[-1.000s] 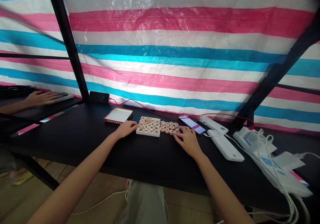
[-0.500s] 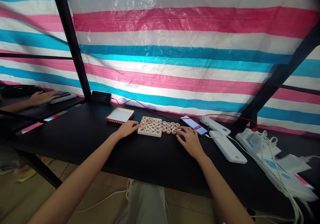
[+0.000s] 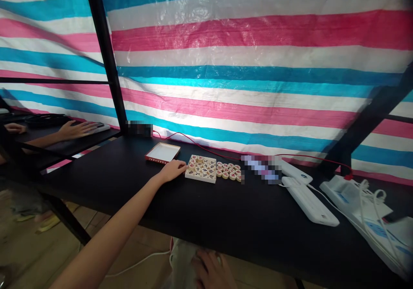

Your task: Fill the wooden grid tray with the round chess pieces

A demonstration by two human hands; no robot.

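My left hand [image 3: 174, 169] is at the left wall of a shallow white box [image 3: 200, 178], its fingers together and closed on the edge. Inside the box lie round wooden Chinese chess pieces [image 3: 204, 167] with red and dark characters, a few stacked higher at the left. Just right of the box, more Chinese chess pieces [image 3: 229, 171] with red characters stand in close rows on the table. Below the table edge, over my lap, my right hand [image 3: 214, 269] is slightly blurred, fingers apart and bent, with nothing visible in it.
The box lid [image 3: 163, 152] lies upturned behind my left hand. A phone [image 3: 262, 167], white power banks [image 3: 308, 200] and a power strip [image 3: 364, 220] with cables lie rightward on the black table [image 3: 206, 215]. Another person's hand [image 3: 75, 130] rests at the far left.
My right hand has left the loose Chinese chess pieces and dropped to my lap. My left hand stays at the box. The view has shifted, so the table things appear farther right and lower.
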